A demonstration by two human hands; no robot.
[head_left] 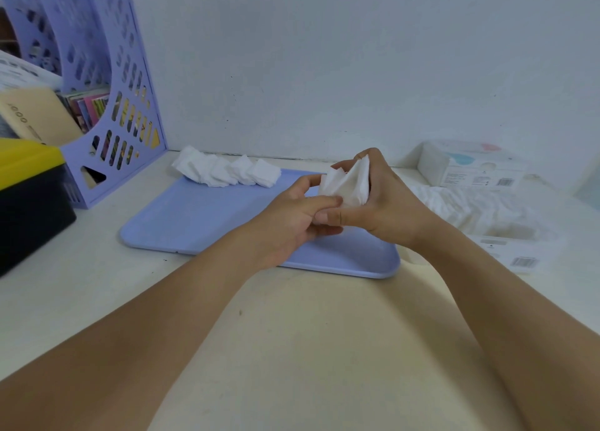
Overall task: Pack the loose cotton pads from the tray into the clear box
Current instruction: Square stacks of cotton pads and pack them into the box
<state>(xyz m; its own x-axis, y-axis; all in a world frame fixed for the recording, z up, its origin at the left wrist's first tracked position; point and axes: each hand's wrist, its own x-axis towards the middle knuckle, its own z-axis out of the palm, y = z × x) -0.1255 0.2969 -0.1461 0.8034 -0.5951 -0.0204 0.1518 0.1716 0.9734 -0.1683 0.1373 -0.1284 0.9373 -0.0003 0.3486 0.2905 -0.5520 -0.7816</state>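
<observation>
head view:
right grip [373, 200]: clamped on a fanned stack [347, 184] of pads, held on edge above the tray [201, 216].
left grip [302, 210]: fingers pinching the stack's near edge, squaring it.
loose pads [227, 171]: overlapping row on the tray's far edge, well left of both grips.
box [480, 216]: right of the right grip; hard to make out, looks part-filled.
handling: likely light, soft, sheds layers. Squeeze flat faces, support edges.
</observation>
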